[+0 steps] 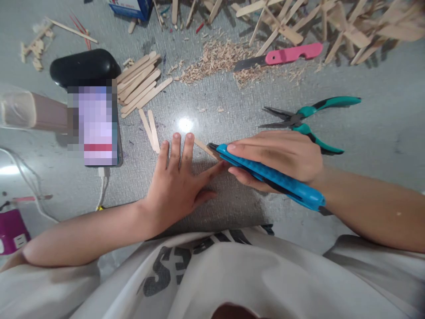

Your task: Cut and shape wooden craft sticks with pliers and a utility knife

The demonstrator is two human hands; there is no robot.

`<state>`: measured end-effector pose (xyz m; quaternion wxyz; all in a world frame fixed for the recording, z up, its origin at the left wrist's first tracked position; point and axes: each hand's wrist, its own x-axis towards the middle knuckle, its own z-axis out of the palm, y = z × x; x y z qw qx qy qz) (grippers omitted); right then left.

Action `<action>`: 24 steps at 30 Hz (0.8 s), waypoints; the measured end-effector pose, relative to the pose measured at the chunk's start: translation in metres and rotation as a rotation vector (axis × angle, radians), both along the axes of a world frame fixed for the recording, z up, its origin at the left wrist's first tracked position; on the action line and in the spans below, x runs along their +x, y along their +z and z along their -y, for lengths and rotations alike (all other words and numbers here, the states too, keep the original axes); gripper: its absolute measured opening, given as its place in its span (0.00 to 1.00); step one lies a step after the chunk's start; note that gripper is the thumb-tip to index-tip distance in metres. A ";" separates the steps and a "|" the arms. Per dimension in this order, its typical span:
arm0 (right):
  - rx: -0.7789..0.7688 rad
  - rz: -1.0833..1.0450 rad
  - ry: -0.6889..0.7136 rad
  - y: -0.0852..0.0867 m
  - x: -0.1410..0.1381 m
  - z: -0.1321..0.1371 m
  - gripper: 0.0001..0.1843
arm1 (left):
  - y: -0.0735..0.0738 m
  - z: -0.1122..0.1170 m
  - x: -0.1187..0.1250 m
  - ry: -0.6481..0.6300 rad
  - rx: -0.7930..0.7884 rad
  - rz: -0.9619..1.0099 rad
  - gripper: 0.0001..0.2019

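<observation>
In my right hand (282,155) is a blue utility knife (272,175), its tip against a wooden craft stick (205,147) on the table. My left hand (179,177) lies with its fingers spread, the index fingertip close to the knife tip and the stick's near end. Part of the stick is hidden by the knife and fingers. Two short stick pieces (151,130) lie just beyond my left fingers. Past my right hand, green-handled needle-nose pliers (294,119) rest with their jaws apart.
A pile of craft sticks (141,84) lies beside a phone (98,126) with a cable, a black case (84,66) and a clear container (33,108). Wood shavings (212,60) spread under a pink folding knife (294,54). Assembled stick pieces (345,26) line the far right.
</observation>
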<state>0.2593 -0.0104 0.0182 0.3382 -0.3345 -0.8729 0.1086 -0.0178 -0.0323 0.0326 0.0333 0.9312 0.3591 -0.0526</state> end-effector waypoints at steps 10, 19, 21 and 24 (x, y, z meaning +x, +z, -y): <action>0.018 0.041 0.011 0.007 -0.005 -0.002 0.17 | 0.002 -0.001 0.002 -0.011 -0.006 -0.017 0.71; 0.005 0.044 -0.009 0.007 -0.007 0.002 0.15 | 0.000 0.000 0.003 0.007 -0.012 -0.005 0.71; 0.016 0.032 -0.012 0.007 -0.007 0.003 0.15 | -0.001 0.001 0.002 0.014 -0.016 0.011 0.71; 0.014 0.027 -0.028 0.007 -0.007 0.003 0.16 | -0.001 0.001 0.002 0.017 -0.022 0.022 0.69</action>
